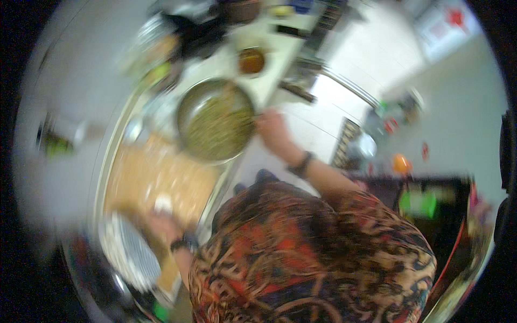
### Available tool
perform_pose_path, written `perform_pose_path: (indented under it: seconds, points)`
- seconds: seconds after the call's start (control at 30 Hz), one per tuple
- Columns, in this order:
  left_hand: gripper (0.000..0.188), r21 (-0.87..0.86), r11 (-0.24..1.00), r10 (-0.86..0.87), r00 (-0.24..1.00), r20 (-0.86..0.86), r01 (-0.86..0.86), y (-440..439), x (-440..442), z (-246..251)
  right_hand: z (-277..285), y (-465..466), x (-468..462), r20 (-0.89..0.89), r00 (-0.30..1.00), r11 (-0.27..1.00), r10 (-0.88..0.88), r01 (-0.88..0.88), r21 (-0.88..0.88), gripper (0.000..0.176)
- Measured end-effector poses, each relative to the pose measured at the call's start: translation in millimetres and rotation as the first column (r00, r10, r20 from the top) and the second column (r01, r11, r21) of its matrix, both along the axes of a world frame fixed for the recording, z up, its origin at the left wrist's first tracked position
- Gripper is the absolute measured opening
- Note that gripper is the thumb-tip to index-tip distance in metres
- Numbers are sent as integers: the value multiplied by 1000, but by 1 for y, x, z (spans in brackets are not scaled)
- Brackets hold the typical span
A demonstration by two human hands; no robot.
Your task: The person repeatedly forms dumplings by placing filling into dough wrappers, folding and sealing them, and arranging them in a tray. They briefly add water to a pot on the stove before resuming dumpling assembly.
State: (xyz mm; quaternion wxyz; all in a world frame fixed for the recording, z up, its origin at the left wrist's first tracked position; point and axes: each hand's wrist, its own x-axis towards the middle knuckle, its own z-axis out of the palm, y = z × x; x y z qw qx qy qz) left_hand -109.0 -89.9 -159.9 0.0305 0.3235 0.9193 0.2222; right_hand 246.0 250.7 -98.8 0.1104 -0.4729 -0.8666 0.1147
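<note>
A round metal bowl [190,95] holds a chopped green mixture [218,127], with what looks like a utensil [229,95] standing in it at the far side. My right hand [274,131] is at the bowl's right rim, fingers closed on its edge. A tan, wood-coloured board [190,169] lies just nearer than the bowl, with pale specks or glints on it. Over the board's near end is my left hand [163,224], blurred by motion. A small white lump [163,203] shows at its fingertips; whether the fingers hold it is unclear.
A ridged white tray or rack [135,250] stands left of my left hand. Beyond the bowl, the counter [270,76] carries a dish of brown contents [251,60] and a dark flat object [288,30]. Plastic bags [155,40] crowd the back left. Tiled floor [311,121] lies to the right.
</note>
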Motion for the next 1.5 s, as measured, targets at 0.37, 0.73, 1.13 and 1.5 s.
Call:
perform_pose_path:
  seconds: [0.37, 0.73, 1.13, 1.5]
  points:
    - [46, -52, 998, -22, 995, 100, 28, 65, 1, 52, -5, 7, -1, -249, 945, 956, -212, 253, 147, 12]
    - [46, 45, 900, -422, 843, 333, 433, 154, 32, 57, -32, 3, -43, -221, 960, 958, -170, 213, 190, 11]
    - [48, 403, 877, -477, 580, 660, 263, 93, 3, 84, -6, 32, -26, 74, 992, 993, 98, -92, -80, 14]
    - [31, 202, 718, -365, -113, 924, -666, 130, 100, 89, 37, 80, -4, 71, 965, 962, 251, -241, -133, 15]
